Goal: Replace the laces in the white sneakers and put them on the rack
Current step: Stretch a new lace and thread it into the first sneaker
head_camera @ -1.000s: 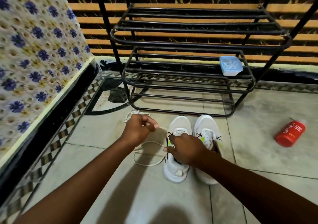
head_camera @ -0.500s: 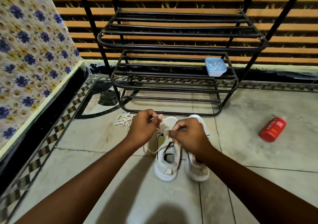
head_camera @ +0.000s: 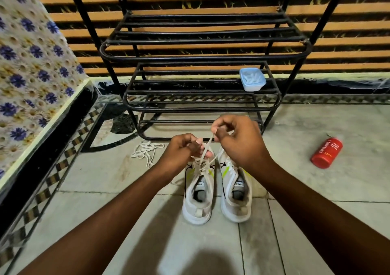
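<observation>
Both my hands now pinch the lace (head_camera: 207,148) over the left sneaker (head_camera: 198,192): the right hand (head_camera: 236,141) has risen from the shoe a second ago and draws its end up taut, while the left hand (head_camera: 185,150) has come in beside it. I judge tightening is underway. The right sneaker (head_camera: 235,192) sits touching alongside, centre frame, below the rack (head_camera: 202,42); a loose lace pile (head_camera: 145,151) lies left.

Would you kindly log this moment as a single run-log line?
step: lacing left sneaker | left hand: pinches lace | right hand: pinches lace | right sneaker: floor | rack: no sneakers
</observation>
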